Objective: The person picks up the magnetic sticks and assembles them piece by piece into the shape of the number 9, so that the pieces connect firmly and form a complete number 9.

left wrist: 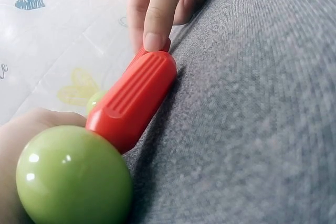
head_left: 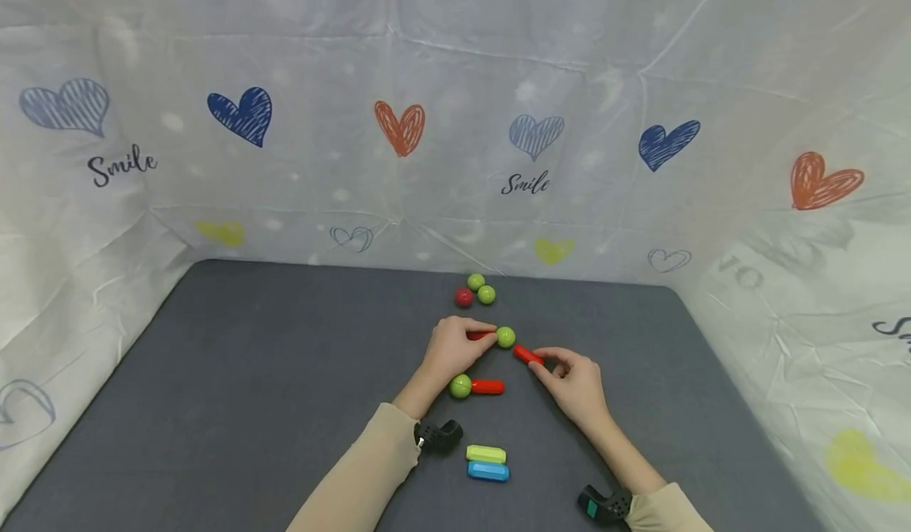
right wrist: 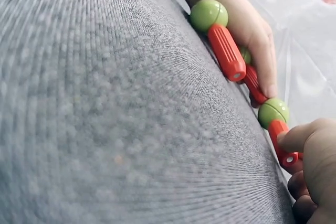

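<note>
My left hand [head_left: 451, 348] pinches a red stick [right wrist: 253, 83], mostly hidden by the fingers in the head view. A green ball [head_left: 505, 337] sits at the far end of that stick, by the fingertips. Between the thumb and fingers of my right hand [head_left: 578, 386] is another red stick [head_left: 527, 355], its tip pointing at the same ball. Whether that tip touches the ball, I cannot tell. Nearer to me, a second green ball [head_left: 460, 386] has a ribbed red stick [head_left: 487, 387] joined to its right side; both loom large in the left wrist view.
Two green balls [head_left: 487, 295] and a red ball [head_left: 464, 297] cluster near the back edge of the grey table [head_left: 285, 374]. Toward the front, a yellow-green stick [head_left: 486, 454] lies alongside a blue stick [head_left: 488, 472]. A white sheet printed with hearts [head_left: 455, 58] hangs behind.
</note>
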### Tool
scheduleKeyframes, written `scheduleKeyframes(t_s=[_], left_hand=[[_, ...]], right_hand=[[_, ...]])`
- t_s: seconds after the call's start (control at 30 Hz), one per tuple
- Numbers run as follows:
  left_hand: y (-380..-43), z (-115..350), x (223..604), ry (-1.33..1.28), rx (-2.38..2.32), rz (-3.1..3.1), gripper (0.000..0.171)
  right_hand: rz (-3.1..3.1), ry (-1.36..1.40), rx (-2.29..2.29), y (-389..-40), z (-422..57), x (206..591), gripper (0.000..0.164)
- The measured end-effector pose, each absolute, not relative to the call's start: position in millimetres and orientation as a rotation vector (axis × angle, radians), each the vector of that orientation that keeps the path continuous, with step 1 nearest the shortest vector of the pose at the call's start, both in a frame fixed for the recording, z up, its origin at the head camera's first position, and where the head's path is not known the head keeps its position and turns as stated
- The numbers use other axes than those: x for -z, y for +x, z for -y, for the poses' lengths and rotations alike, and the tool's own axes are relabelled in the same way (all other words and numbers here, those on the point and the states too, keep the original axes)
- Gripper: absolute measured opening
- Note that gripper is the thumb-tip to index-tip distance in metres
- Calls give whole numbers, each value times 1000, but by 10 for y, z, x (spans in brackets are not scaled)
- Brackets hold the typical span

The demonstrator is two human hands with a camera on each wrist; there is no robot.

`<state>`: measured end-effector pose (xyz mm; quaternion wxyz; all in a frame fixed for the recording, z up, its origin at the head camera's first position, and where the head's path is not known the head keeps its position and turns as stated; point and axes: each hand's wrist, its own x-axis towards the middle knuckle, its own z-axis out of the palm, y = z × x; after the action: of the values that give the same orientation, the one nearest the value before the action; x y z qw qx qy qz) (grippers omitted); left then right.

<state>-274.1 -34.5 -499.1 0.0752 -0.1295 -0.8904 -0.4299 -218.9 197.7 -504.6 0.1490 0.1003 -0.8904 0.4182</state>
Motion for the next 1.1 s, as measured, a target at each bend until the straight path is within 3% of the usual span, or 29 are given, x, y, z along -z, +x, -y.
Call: scheduleKeyframes(t_s=[1.1], left_hand=[[-2732,346,4982,-388,1300,2679,20]], right_hand=[[2542,307,-1241,-2138,-1867,5001,17]])
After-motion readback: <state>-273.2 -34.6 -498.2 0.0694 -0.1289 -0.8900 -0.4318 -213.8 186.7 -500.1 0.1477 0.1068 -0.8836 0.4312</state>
